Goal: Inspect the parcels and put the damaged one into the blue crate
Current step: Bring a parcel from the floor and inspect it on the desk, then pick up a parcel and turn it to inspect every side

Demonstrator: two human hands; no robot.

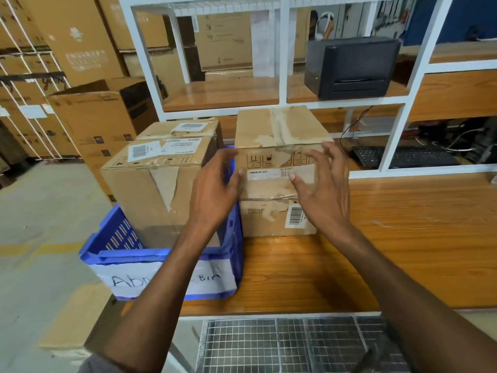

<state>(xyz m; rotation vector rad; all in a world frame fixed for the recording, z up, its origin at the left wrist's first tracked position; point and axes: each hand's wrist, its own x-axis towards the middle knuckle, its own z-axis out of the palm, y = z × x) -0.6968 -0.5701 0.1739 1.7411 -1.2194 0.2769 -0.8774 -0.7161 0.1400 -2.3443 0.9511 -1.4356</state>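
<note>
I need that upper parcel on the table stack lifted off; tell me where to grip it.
Clasp the upper parcel by its left and right side faces, one hand per side, coming from the front. It is wide and sits flat on the lower parcel, leaving no bottom edge exposed.

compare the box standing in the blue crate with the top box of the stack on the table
The box in the blue crate stands taller, with white labels on top; the top stacked box rests on another box and has its label in front. Both are brown cardboard with torn tape.
</note>
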